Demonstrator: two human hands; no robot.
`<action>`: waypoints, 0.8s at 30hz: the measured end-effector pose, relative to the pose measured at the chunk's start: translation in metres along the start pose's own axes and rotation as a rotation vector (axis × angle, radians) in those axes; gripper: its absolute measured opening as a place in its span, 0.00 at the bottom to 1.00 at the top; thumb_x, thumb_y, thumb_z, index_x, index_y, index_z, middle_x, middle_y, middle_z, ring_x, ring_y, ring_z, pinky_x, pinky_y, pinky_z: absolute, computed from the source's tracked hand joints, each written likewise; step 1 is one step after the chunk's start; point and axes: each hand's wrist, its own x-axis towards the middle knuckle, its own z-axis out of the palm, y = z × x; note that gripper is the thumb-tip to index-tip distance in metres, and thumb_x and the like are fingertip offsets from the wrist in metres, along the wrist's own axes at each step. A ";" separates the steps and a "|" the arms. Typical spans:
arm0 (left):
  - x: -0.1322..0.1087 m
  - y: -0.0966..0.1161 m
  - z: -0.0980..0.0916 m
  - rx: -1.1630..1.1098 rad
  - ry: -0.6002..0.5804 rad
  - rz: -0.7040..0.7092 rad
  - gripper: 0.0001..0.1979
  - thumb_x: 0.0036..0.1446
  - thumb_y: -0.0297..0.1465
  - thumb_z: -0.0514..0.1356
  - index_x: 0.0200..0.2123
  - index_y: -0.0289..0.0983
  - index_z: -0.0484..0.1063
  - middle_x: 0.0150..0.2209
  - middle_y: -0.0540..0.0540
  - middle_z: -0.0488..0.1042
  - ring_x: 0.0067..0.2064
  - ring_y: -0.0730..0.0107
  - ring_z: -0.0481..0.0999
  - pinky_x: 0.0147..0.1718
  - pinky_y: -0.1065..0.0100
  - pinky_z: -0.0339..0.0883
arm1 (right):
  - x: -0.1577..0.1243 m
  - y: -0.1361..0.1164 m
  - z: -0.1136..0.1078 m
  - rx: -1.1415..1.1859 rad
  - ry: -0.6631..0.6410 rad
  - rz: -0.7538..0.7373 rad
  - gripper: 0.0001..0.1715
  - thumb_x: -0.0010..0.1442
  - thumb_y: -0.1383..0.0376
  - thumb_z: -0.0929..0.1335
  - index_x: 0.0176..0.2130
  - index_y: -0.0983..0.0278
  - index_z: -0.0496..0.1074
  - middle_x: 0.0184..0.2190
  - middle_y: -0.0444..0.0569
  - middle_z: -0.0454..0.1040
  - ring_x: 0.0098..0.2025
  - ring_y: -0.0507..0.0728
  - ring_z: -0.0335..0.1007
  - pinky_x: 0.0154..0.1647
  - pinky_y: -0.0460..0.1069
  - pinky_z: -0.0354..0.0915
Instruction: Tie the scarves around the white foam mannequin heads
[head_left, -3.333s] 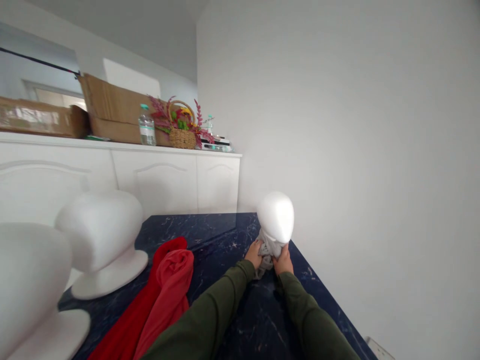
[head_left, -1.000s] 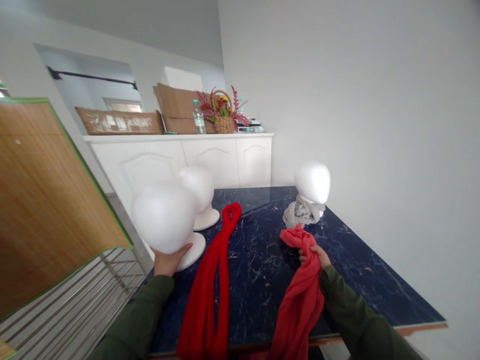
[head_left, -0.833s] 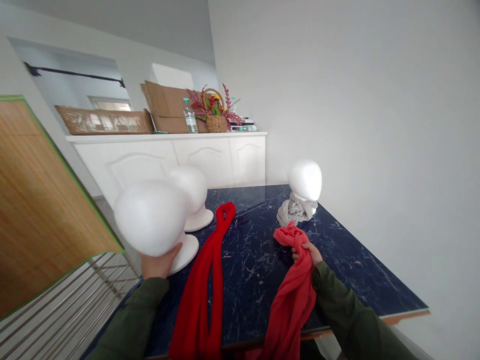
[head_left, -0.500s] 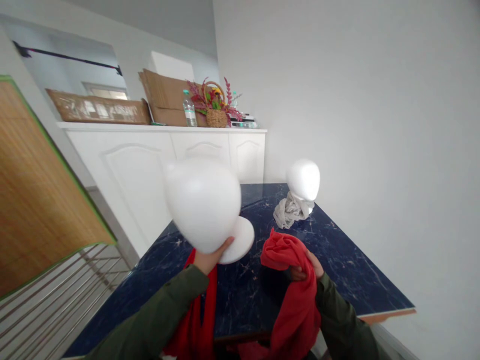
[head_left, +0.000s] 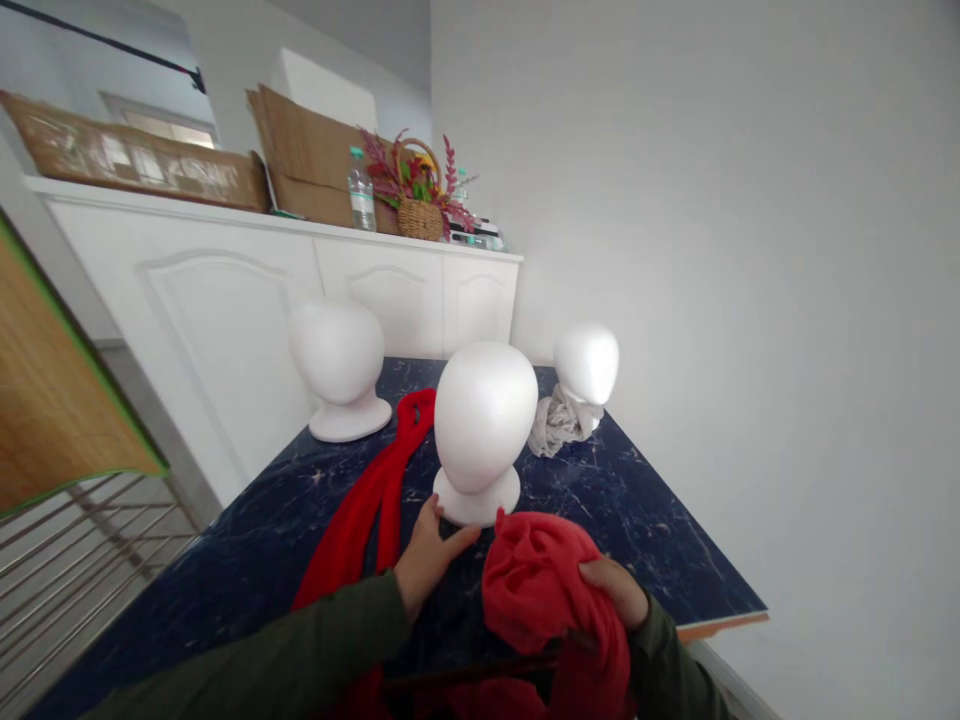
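Note:
A white mannequin head (head_left: 484,420) stands upright on its round base in the middle of the dark blue marbled table (head_left: 645,520). My left hand (head_left: 429,555) is at the front of that base, thumb and fingers spread against its rim. Bunched cloth, a red scarf (head_left: 536,575), is gripped in my right hand (head_left: 615,588) and trails down over the table's front edge. To the left lies a second, brighter red scarf (head_left: 352,520), stretched lengthwise along the tabletop.
Another white mannequin head (head_left: 339,360) stands at the back left. At the back right, a third head (head_left: 587,362) has a grey scarf (head_left: 562,420) around its neck. Behind is a white cabinet (head_left: 232,290) bearing boxes, a bottle and a flower basket. A metal rack (head_left: 90,560) flanks the left.
The middle head, tilted in my left hand before, now stands upright on the table, and the left hand's fingers have spread. My right hand still holds the red scarf. The view has shifted.

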 end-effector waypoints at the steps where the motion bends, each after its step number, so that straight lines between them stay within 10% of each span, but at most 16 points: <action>1: -0.021 0.006 -0.005 -0.107 -0.100 -0.106 0.40 0.41 0.43 0.63 0.55 0.34 0.51 0.54 0.34 0.59 0.59 0.52 0.55 0.55 0.55 0.50 | 0.002 0.000 0.007 0.007 -0.004 -0.006 0.20 0.49 0.60 0.67 0.40 0.69 0.71 0.31 0.53 0.75 0.32 0.56 0.71 0.37 0.51 0.65; 4: -0.069 0.028 -0.013 -0.415 -0.647 -0.301 0.30 0.46 0.42 0.60 0.51 0.36 0.61 0.49 0.38 0.67 0.54 0.52 0.62 0.51 0.54 0.56 | 0.014 0.007 0.024 0.018 -0.060 0.033 0.22 0.47 0.62 0.69 0.43 0.67 0.70 0.37 0.53 0.74 0.39 0.59 0.70 0.46 0.55 0.60; 6: -0.080 0.043 -0.018 -0.489 -0.809 -0.325 0.24 0.45 0.36 0.62 0.47 0.36 0.66 0.45 0.39 0.71 0.51 0.53 0.66 0.49 0.55 0.58 | 0.024 0.013 0.030 -0.020 -0.066 0.064 0.22 0.46 0.60 0.70 0.42 0.67 0.71 0.36 0.53 0.74 0.39 0.60 0.70 0.47 0.57 0.59; 11: -0.062 0.061 -0.040 -0.459 -0.549 -0.279 0.13 0.46 0.27 0.59 0.38 0.32 0.72 0.36 0.42 0.75 0.43 0.59 0.72 0.45 0.61 0.60 | 0.039 0.015 0.029 -0.327 0.104 0.045 0.22 0.50 0.54 0.67 0.38 0.67 0.73 0.34 0.52 0.74 0.40 0.60 0.68 0.47 0.58 0.58; 17: -0.052 0.063 -0.052 -0.599 -0.673 -0.248 0.15 0.37 0.22 0.59 0.34 0.32 0.72 0.30 0.45 0.74 0.32 0.68 0.72 0.36 0.69 0.64 | 0.043 0.013 0.042 -0.693 0.048 -0.191 0.21 0.58 0.56 0.61 0.44 0.66 0.71 0.41 0.51 0.72 0.46 0.58 0.63 0.53 0.55 0.52; 21: -0.049 0.061 -0.051 -0.819 -0.809 -0.301 0.09 0.40 0.26 0.58 0.30 0.33 0.71 0.15 0.52 0.62 0.16 0.81 0.59 0.18 0.78 0.56 | 0.044 0.027 0.041 -0.299 0.128 -0.216 0.18 0.57 0.55 0.62 0.39 0.65 0.71 0.20 0.44 0.69 0.23 0.51 0.64 0.35 0.49 0.64; 24: -0.045 0.067 -0.059 -0.843 -0.999 -0.227 0.13 0.41 0.30 0.59 0.34 0.34 0.70 0.10 0.56 0.54 0.12 0.84 0.49 0.12 0.80 0.44 | 0.036 0.024 0.027 0.010 -0.140 -0.080 0.23 0.52 0.49 0.64 0.37 0.65 0.69 0.09 0.33 0.51 0.09 0.44 0.42 0.15 0.43 0.56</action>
